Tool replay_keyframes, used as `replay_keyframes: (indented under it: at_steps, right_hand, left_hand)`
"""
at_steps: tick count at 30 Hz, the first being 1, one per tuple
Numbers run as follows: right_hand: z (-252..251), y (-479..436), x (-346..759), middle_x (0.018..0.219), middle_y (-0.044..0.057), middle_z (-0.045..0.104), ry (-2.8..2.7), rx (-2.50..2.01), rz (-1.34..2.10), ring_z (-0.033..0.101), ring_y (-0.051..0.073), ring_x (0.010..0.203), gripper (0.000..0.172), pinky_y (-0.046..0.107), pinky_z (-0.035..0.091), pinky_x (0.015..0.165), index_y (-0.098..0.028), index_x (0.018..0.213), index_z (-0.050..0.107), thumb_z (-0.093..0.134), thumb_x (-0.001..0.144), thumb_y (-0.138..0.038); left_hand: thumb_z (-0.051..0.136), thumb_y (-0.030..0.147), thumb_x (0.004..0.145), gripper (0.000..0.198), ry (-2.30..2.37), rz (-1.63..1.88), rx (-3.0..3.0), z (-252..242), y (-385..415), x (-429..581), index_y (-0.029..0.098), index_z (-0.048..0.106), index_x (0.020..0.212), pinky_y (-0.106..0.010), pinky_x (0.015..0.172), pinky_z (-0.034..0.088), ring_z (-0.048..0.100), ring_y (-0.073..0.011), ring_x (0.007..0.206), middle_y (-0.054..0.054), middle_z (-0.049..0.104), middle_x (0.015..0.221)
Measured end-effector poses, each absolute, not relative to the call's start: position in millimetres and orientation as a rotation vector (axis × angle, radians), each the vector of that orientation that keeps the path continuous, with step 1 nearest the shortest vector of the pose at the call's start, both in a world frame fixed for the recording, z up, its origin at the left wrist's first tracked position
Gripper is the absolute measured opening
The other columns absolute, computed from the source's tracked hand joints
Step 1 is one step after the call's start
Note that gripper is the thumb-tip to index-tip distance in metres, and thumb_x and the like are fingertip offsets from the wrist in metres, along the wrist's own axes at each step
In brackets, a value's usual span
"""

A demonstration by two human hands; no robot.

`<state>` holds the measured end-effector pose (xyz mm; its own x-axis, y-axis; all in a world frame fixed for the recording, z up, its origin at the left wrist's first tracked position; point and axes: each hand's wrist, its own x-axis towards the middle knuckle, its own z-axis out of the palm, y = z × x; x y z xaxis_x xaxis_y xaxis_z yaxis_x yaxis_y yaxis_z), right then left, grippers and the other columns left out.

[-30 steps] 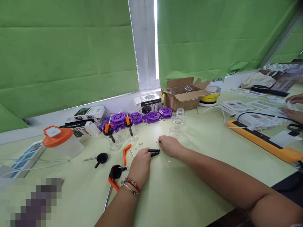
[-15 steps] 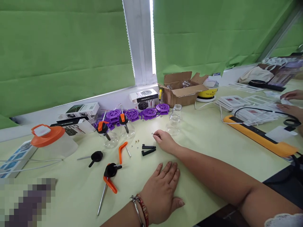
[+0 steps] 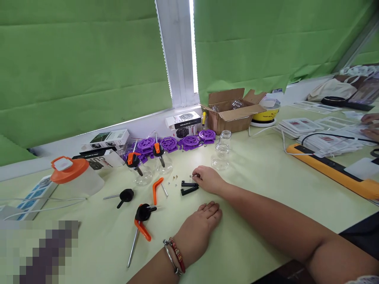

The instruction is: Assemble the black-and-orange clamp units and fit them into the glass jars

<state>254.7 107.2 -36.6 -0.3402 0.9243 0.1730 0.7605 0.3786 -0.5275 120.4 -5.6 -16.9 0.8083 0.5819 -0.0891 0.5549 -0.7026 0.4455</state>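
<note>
My right hand [image 3: 209,180] is closed in a pinch above the table, just behind two black plastic handle pieces [image 3: 189,187]. Tiny metal bits show at its fingertips, too small to name surely. My left hand [image 3: 197,232], with bracelets at the wrist, lies on the table with fingers stretched out and its thumb hidden. To the left lie an orange lever handle [image 3: 156,190], a black cap with a metal rod [image 3: 126,195], and another black cap [image 3: 144,212] with an orange handle and rod. Small brass pieces [image 3: 175,177] are scattered beyond them.
Glass jars [image 3: 220,159] stand behind my right hand. Purple round parts [image 3: 191,141] line the wall beside printed boxes [image 3: 183,120] and an open carton [image 3: 233,118]. An orange-lidded container [image 3: 68,169] stands left; an orange-yellow bar [image 3: 334,169] and another person's hands [image 3: 370,124] are right.
My left hand has drawn its fingers closer together and its thumb has gone out of sight. My right hand stays pinched near the black pieces. The view has turned slightly left.
</note>
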Motion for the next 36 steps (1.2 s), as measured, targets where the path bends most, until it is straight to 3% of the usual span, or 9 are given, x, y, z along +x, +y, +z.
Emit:
replay_keyframes:
  at_steps: [6,9,14,18,26,32,36]
  right_hand:
    - [-36.9,103.9,242.0,0.084,0.008,0.065,-2.205,-1.365,0.494,0.058,0.015,0.077,0.019,0.025,0.042,0.073,-0.015,0.085,0.069,0.05,0.085,-0.02]
    - [-39.6,105.9,242.7,0.087,0.007,0.067,-2.116,-1.373,0.587,0.06,0.016,0.079,0.02,0.025,0.043,0.073,-0.016,0.087,0.069,0.049,0.084,-0.019]
    - [-45.2,107.9,247.9,0.083,0.005,0.068,-1.989,-1.371,0.726,0.059,0.014,0.072,0.019,0.023,0.044,0.067,-0.016,0.091,0.067,0.053,0.08,-0.021]
    - [-44.2,107.0,249.0,0.073,0.002,0.065,-2.007,-1.361,0.75,0.055,0.012,0.064,0.016,0.022,0.041,0.059,-0.017,0.088,0.067,0.059,0.075,-0.021]
    - [-44.2,109.4,249.9,0.069,0.001,0.064,-1.962,-1.411,0.818,0.054,0.011,0.059,0.013,0.02,0.037,0.054,-0.017,0.081,0.066,0.056,0.073,-0.015]
    - [-42.1,110.5,256.0,0.08,0.002,0.068,-1.923,-1.243,0.973,0.059,0.013,0.069,0.022,0.021,0.042,0.06,-0.017,0.092,0.067,0.055,0.074,-0.013]
    - [-43.1,112.5,255.9,0.08,0.003,0.068,-1.911,-1.257,0.986,0.059,0.013,0.069,0.022,0.021,0.042,0.06,-0.017,0.093,0.066,0.056,0.074,-0.014]
  left_hand:
    - [0.032,-0.002,0.076,0.063,1.017,0.328,2.447,-26.2,-4.1,112.8,0.017,0.044,0.134,-0.035,0.107,0.037,0.043,-0.0173,0.128,-0.009,0.043,0.142]
    - [0.032,-0.004,0.072,0.068,1.179,0.525,2.371,-21.7,1.7,106.8,0.019,0.041,0.135,-0.036,0.106,0.039,0.046,-0.017,0.126,-0.009,0.046,0.139]
    - [0.03,-0.002,0.076,0.057,1.461,0.736,2.258,-3.3,24.3,101.0,0.017,0.047,0.127,-0.038,0.101,0.043,0.053,-0.0182,0.117,-0.011,0.056,0.127]
    - [0.032,0.002,0.081,0.053,1.69,0.702,2.185,0.2,50.0,97.2,0.013,0.042,0.132,-0.039,0.1,0.042,0.05,-0.022,0.121,-0.015,0.052,0.131]
    - [0.034,0.0,0.075,0.071,1.648,0.41,2.242,-2.2,71.8,104.4,0.017,0.026,0.143,-0.037,0.093,0.045,0.053,-0.024,0.118,-0.015,0.051,0.134]
    - [0.033,-0.007,0.066,0.088,1.472,0.355,2.435,-13.0,76.6,112.1,0.023,0.013,0.147,-0.043,0.11,0.028,0.035,-0.0203,0.133,-0.009,0.034,0.148]
    - [0.032,-0.007,0.069,0.084,1.437,0.416,2.424,-21.0,79.3,110.7,0.02,0.014,0.146,-0.045,0.113,0.02,0.034,-0.0188,0.134,-0.01,0.035,0.147]
